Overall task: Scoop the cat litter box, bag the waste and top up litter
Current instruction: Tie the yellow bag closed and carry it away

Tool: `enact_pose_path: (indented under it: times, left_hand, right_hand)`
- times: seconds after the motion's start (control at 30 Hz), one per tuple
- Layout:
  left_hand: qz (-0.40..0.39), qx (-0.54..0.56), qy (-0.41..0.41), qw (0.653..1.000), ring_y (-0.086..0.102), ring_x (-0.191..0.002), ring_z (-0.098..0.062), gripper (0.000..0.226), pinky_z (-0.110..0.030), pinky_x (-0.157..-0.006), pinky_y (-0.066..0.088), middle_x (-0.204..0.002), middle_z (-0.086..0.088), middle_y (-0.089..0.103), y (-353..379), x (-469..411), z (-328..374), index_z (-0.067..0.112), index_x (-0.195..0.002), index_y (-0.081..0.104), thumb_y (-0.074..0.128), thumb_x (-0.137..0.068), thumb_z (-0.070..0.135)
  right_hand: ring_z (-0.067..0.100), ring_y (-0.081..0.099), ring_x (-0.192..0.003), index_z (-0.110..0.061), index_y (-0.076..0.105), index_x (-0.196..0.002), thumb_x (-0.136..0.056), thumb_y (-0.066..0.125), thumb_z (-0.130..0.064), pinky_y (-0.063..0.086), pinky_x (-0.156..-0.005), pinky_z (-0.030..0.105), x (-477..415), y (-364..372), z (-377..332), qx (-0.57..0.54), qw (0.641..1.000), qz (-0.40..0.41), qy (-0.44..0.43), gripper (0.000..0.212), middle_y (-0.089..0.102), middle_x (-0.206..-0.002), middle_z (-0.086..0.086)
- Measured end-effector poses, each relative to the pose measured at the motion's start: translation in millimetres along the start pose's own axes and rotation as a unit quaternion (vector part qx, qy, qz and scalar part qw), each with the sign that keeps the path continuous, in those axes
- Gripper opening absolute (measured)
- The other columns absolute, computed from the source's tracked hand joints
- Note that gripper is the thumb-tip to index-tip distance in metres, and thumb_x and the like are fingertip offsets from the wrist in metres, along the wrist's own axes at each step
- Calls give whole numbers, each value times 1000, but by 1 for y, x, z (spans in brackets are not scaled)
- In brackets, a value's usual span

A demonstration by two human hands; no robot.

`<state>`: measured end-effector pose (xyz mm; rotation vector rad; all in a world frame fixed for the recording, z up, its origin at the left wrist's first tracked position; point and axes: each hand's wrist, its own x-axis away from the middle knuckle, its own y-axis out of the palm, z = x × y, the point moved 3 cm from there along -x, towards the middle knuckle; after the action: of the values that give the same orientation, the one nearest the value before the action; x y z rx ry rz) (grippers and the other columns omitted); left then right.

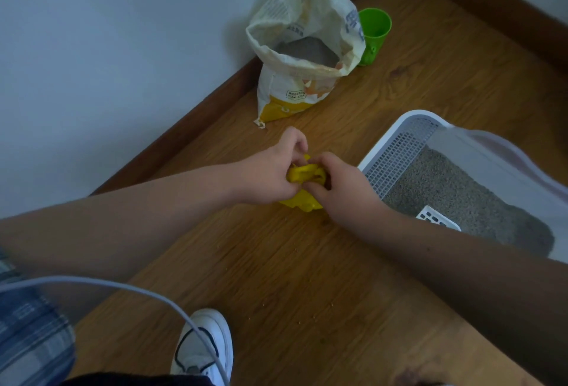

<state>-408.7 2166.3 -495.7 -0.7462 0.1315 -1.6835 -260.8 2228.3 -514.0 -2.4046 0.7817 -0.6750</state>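
Two hands meet over a small yellow bag (302, 202) on the wooden floor (307, 278), just to the left of the litter box (396, 146). The left hand (270, 170) and the right hand (341, 182) both pinch the bag's bunched neck, fingers curled into the plastic, apparently knotting it; the right hand is nearer the box. The bag is crumpled, with its neck up between the hands and its lumpy body on the boards beneath. Beyond the box's far left corner stands an open sack of litter (295, 47), a green cup (373, 32) just beside it. A white scoop (438, 219) lies in the grey litter inside the box. Topping up probably follows, and the sack lies straight ahead of the left hand.
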Motion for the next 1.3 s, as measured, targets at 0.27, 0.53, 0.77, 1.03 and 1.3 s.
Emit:
enact_pose_path:
  times: [0.27, 0.53, 0.77, 1.03, 1.3]
  left_hand:
    - [52, -82, -135, 986, 49, -125, -17, 66, -29, -94, 48, -139, -1, 45, -10, -11, -47, 24, -142, 38, 67, -85, 10]
    - [114, 195, -322, 919, 62, -106, -15, 68, -43, -95, 56, -145, -1, 45, 0, 29, -45, 25, -148, 38, 59, -84, 35]
    - [111, 468, -315, 818, 70, -106, -32, 27, -46, -83, 59, -116, -11, 71, -27, 104, 71, 21, -127, 58, 56, -101, 29]
    - [141, 425, -287, 847, 72, -100, -30, 23, -43, -95, 57, -112, -16, 71, -120, 220, 284, 13, -112, 67, 69, -90, 8]
    - [172, 392, -195, 882, 72, -82, -25, 8, -49, -93, 57, -97, -20, 70, -233, 311, 469, 14, -96, 69, 70, -91, 8]
  right_hand:
    - [15, 59, -74, -35, 56, -100, -95, 63, -31, 48, -60, 32, -9, -18, 8, -45, 998, 19, 35, 9, 61, -82, -1]
    - [23, 64, -74, -42, 55, -89, -94, 63, -25, 52, -63, 38, 23, -35, -41, -134, 988, 1, 75, 19, 65, -82, 7]
    - [10, 63, -66, -37, 60, -90, -94, 62, -20, 56, -70, 44, 72, -117, -135, -210, 973, 11, 94, 18, 63, -69, -8]
    - [17, 62, -69, -43, 64, -89, -83, 56, -29, 56, -75, 53, 168, -278, -328, -233, 964, 20, 130, 18, 64, -69, -6]
    - [9, 63, -69, -34, 64, -95, -95, 57, -8, 56, -74, 39, 264, -430, -509, -183, 968, 126, 114, 27, 65, -76, -6]
